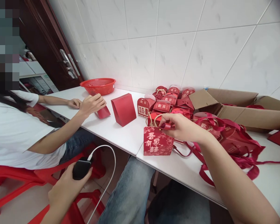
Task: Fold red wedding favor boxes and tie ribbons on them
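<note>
My left hand (66, 188) is low beside the red stools, wrapped round a small black device (81, 169) with a white cable (114, 158) plugged into it. My right hand (183, 127) is closed at the top of a red gift box (157, 144) with pale characters and flowers, standing at the table's front edge. A loop of dark red ribbon (166, 126) shows at its fingertips. Behind that hand sits a pile of small red candy boxes (162, 106), some with gold rope handles. Loose dark red ribbons (253, 172) trail over more boxes to its right.
To the left, a seated co-worker's hand (93, 104) is at a small red box (103, 112). A plain red box (124, 110) stands upright on the white table (128, 138). Further back are a red plastic basket (100, 86) and an opened cardboard box (252, 116) against the tiled wall.
</note>
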Tool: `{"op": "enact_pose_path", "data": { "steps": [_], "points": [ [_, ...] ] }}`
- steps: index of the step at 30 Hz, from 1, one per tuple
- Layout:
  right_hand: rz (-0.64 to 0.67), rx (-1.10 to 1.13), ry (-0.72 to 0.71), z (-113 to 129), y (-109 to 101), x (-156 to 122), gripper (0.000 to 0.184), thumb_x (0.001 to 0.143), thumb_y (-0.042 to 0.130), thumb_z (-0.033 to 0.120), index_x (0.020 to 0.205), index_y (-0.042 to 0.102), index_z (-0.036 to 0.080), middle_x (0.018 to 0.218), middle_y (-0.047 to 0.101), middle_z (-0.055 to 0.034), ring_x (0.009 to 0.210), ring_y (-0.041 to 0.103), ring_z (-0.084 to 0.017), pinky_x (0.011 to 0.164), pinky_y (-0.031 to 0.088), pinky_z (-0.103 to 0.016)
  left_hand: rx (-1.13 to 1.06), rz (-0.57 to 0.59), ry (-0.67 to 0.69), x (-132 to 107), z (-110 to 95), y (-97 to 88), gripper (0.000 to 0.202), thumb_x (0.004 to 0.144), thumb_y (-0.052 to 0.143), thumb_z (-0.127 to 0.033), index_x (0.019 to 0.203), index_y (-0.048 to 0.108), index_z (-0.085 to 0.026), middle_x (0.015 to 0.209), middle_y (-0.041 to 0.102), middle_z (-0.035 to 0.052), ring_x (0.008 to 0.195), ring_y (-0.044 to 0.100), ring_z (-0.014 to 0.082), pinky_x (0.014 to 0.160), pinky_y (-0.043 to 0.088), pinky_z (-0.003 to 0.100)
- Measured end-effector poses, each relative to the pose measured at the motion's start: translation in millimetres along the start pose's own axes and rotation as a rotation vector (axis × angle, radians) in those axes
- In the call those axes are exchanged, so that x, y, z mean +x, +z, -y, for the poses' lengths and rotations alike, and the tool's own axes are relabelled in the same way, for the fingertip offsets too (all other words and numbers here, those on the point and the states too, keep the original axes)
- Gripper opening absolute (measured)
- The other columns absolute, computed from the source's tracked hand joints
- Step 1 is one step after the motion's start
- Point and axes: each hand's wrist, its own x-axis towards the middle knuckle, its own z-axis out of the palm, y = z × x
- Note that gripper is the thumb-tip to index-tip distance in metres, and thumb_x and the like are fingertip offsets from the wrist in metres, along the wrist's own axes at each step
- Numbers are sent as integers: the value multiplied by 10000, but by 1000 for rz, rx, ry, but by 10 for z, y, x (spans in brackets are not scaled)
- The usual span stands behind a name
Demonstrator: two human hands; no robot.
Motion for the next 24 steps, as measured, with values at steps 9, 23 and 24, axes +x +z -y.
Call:
{"op": "enact_pose_path", "data": {
  "steps": [9, 23, 24],
  "points": [
    [14, 9, -1, -28, -8, 3, 149, 708, 529, 63, 779, 504, 192, 761, 538, 17, 697, 474, -129, 636, 371, -251, 42, 36, -3, 20, -117, -94, 809, 708, 425, -843, 1276, 459, -269, 1336, 577, 154, 1140, 593, 439, 866, 474, 514],
    [16, 22, -9, -20, 2, 1, 163, 719, 532, 46, 782, 498, 193, 764, 518, 30, 694, 457, -118, 634, 375, -244, 52, -139, 94, 180, -52, 7, 781, 625, 489, -869, 1166, 480, -306, 1266, 582, 113, 1075, 605, 455, 744, 475, 529],
    [13, 19, -11, -22, 2, 0, 164, 718, 534, 47, 777, 494, 193, 757, 508, 33, 690, 450, -117, 633, 373, -243, 61, -143, 99, 191, -43, 14, 785, 624, 484, -871, 1167, 477, -305, 1267, 582, 113, 1070, 607, 455, 739, 476, 529]
  ]
}}
